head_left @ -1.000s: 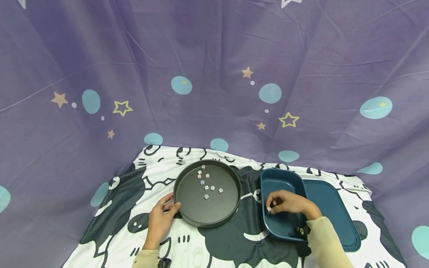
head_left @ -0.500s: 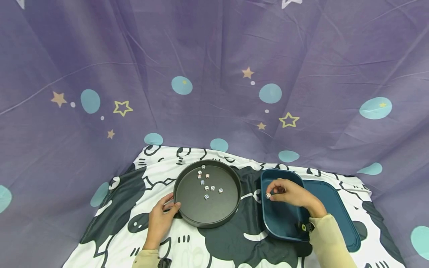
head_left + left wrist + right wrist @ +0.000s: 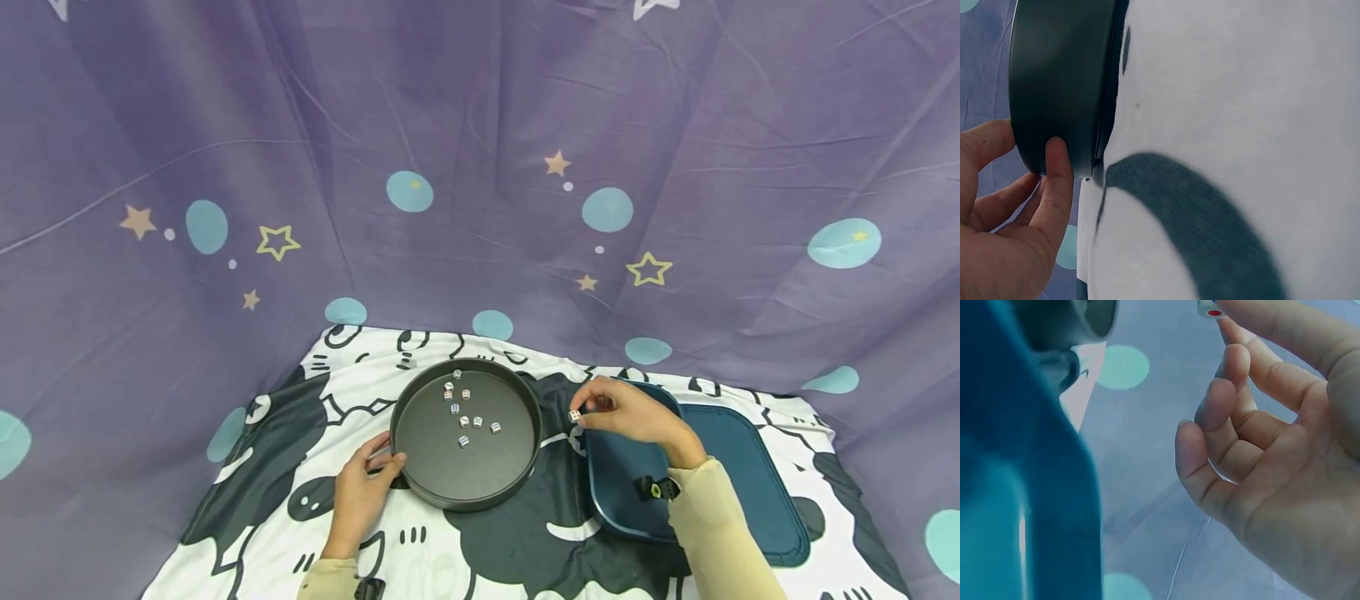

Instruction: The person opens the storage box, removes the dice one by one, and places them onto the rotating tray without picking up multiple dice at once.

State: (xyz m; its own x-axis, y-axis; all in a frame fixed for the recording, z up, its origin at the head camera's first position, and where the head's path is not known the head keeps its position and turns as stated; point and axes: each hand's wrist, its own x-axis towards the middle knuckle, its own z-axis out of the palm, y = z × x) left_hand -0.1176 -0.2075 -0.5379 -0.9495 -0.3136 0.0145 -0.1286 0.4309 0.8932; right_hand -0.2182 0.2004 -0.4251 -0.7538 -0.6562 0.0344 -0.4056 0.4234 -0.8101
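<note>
My left hand [image 3: 358,498] holds the near left edge of a round dark baking pan [image 3: 450,483]. In the left wrist view its thumb and fingers lie against the pan's wall [image 3: 1063,75]. Several white dice [image 3: 464,422] lie scattered on the pan's floor, mostly toward the far side. Between thumb and forefinger, my right hand [image 3: 630,412] pinches one white die [image 3: 575,416] above the left edge of a blue rectangular container [image 3: 626,483]. Only the lower part of that die [image 3: 1211,311], with a red pip, shows in the right wrist view.
Right of the container lies a flat blue lid [image 3: 750,475], partly behind the right sleeve. A black-and-white patterned cloth [image 3: 420,542] covers the table. Behind it hangs a purple curtain [image 3: 465,233] with stars and blue spots.
From inside the blue container, my right hand has risen and moved left with the die, toward the pan. The left hand, the pan and the dice in it keep their places.
</note>
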